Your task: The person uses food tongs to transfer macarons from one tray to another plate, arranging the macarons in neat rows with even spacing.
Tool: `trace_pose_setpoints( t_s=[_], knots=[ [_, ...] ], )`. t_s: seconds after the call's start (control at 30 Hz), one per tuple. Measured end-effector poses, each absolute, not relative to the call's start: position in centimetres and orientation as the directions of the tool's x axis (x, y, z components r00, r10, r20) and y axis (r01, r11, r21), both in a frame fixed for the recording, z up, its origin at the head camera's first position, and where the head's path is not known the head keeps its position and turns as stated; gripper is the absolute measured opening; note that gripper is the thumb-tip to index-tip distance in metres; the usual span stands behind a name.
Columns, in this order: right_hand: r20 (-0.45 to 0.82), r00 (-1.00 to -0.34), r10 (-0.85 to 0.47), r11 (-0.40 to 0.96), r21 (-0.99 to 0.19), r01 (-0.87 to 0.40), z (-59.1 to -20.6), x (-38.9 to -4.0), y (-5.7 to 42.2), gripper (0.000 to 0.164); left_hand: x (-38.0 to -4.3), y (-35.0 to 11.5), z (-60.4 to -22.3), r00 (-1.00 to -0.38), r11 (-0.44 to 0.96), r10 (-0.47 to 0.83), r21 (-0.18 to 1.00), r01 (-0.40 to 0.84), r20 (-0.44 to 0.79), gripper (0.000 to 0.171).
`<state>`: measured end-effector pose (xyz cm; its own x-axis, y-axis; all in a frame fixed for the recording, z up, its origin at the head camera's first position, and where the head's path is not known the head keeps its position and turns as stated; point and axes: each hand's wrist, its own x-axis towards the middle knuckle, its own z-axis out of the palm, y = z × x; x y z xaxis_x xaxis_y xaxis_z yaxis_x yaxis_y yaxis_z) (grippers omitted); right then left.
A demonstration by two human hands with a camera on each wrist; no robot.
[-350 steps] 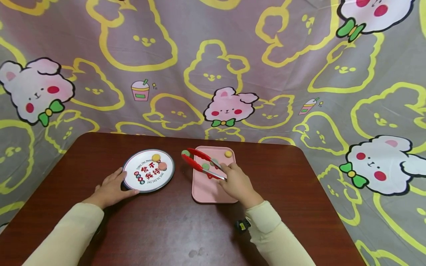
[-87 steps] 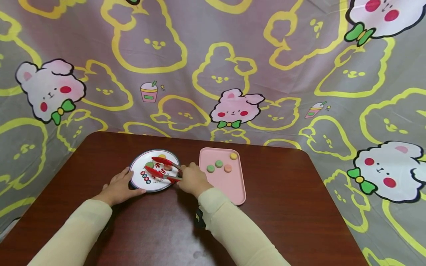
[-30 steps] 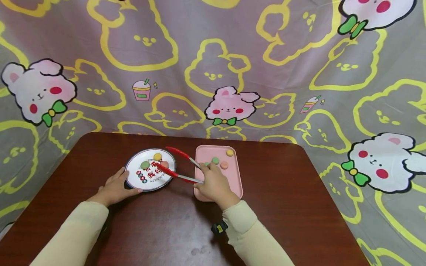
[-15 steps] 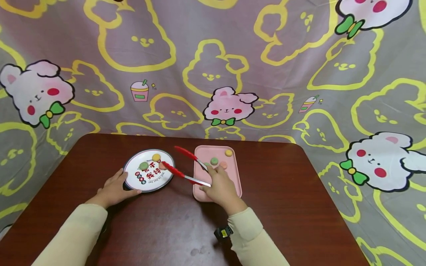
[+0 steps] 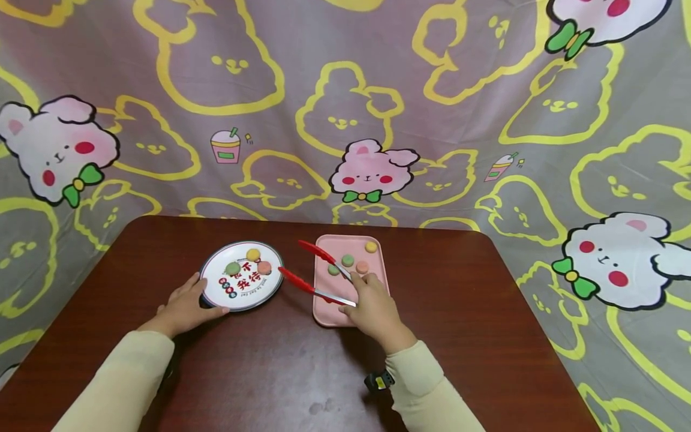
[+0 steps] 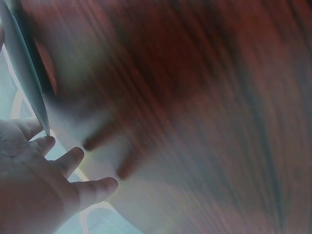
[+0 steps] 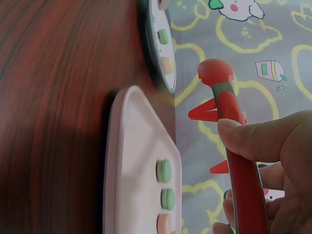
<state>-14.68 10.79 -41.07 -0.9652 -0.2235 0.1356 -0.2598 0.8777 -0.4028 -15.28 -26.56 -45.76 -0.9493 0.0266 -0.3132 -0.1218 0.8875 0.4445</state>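
Note:
My right hand (image 5: pixel 372 306) grips red-tipped metal tongs (image 5: pixel 299 280) above the pink tray. The tongs' arms are spread with nothing between them, their tips near the plate's right edge. In the right wrist view, my thumb presses along the red grip of the tongs (image 7: pixel 243 187). My left hand (image 5: pixel 180 306) rests at the near-left rim of the round white plate (image 5: pixel 264 291). In the left wrist view, its fingers are extended beside the plate edge (image 6: pixel 29 73). On the plate lie a yellow macaron (image 5: pixel 253 255), a green macaron (image 5: pixel 233 268) and a pink macaron (image 5: pixel 264 267).
The pink tray (image 5: pixel 332 315) stands right of the plate. It bears two green macarons (image 5: pixel 348 260), a pink macaron (image 5: pixel 362 267) and a yellow macaron (image 5: pixel 370 246). A cartoon-printed cloth (image 5: pixel 302 120) hangs behind the dark wooden table (image 5: pixel 259 372).
A green macaron, earlier in the tongs, now lies on the plate with the tongs off it. My right hand has drawn the tongs rightward over the tray. My left hand stays at the plate.

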Motion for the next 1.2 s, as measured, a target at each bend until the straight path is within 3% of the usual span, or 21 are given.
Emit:
trace_pose_setpoints(
  t_s=[0.23, 1.2],
  knots=[
    [0.12, -0.971, -0.205, 0.895, -0.38, -0.235, -41.4, -14.8, 12.3, 0.078, -15.3, -26.6, -45.8, -0.95, 0.889, 0.033, 0.444, -0.115, -0.311, 0.117],
    [0.091, -0.976, -0.198, 0.933, -0.288, -0.216, -41.8, -14.9, 16.2, 0.069, -15.4, -26.6, -46.0, -0.95, 0.886, 0.026, 0.448, -0.122, -0.311, 0.119]
  ],
)
